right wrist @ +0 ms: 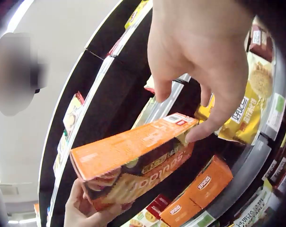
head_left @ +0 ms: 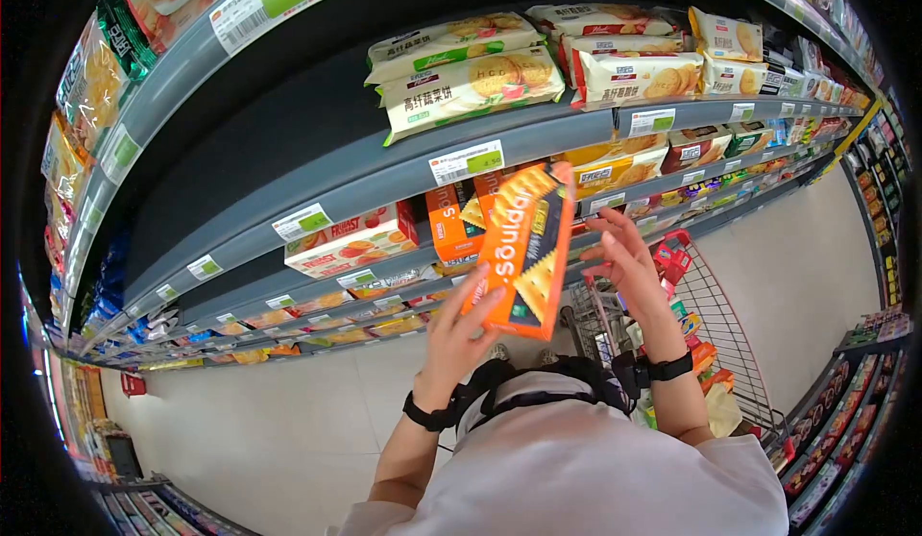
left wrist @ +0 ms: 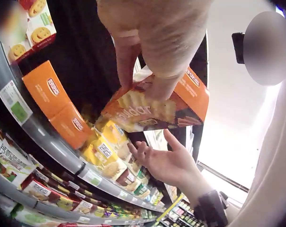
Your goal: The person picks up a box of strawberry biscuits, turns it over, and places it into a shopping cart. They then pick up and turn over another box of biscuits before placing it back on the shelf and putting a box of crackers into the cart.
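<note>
An orange cracker box with crackers pictured on a dark panel is held up in front of the shelf. My left hand grips it by its lower left edge, thumb and fingers on opposite sides. To the right of the box, my right hand is raised with fingers spread and loosely bent, holding nothing. In the right wrist view, a fingertip of that right hand comes right at the far end of the box. Two similar orange boxes stand on the shelf behind.
Packs of vegetable biscuits lie on the shelf above, and a white fruit biscuit box stands left of the orange boxes. Yellow biscuit packs sit to the right. A loaded shopping cart stands at my right side.
</note>
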A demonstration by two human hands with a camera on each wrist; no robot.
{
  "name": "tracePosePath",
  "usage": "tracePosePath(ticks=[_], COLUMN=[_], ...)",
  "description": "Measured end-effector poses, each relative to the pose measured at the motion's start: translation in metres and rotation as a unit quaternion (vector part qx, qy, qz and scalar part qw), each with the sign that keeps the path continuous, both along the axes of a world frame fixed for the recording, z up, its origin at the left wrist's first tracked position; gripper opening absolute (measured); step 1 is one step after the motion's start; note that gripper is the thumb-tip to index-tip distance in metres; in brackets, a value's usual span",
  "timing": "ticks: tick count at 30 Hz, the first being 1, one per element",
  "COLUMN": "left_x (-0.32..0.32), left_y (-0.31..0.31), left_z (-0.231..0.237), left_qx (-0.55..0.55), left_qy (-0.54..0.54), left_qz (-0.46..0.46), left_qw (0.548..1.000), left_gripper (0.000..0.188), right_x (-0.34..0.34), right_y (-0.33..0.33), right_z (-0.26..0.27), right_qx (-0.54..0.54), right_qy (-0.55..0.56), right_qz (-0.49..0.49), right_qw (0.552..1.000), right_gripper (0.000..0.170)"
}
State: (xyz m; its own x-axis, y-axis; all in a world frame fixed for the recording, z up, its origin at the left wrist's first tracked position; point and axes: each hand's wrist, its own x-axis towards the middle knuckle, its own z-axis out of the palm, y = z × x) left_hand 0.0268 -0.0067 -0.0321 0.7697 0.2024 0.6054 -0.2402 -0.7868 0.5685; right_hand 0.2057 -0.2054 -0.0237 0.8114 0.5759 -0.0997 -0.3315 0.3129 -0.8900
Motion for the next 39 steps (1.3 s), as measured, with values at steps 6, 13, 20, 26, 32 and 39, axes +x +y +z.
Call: tracePosePath(ticks=[6, 13, 20, 26, 32, 39], left_x=[0.004, 0.011, 0.019, 0.021, 0.022, 0.019], left_y=[0.016, 0.004, 0.000, -0.001, 0.001, 0.004], left_z=[0.016, 0.059, 0.066, 0.066, 0.064, 0.062], left_qx=[0.053, 0.025, 0.017, 0.018, 0.019, 0.020], left_qy=[0.008, -0.062, -0.050, -0.038, -0.039, -0.041], left_qz=[0.053, 0.025, 0.006, 0.004, 0.006, 0.018], left_qw=[0.997, 0.997, 0.999, 0.999, 0.999, 0.999], left_gripper=[0.064, 0.058, 0.058, 0.057, 0.054, 0.053], right_x=[-0.022, -0.037, -0.039, -0.038, -0.039, -0.041], right_y=[0.022, 0.027, 0.023, 0.020, 0.021, 0.028], right_z=[0.019, 0.055, 0.055, 0.054, 0.053, 0.053], right_qx=[-0.040, -0.094, -0.087, -0.097, -0.104, -0.092], right_qy=[-0.237, -0.460, -0.444, -0.443, -0.425, -0.427], right_qz=[0.119, 0.097, 0.066, 0.059, 0.069, 0.072], right_qw=[0.963, 0.877, 0.889, 0.889, 0.896, 0.897], right_gripper=[0.069, 0.082, 0.080, 0.079, 0.081, 0.077])
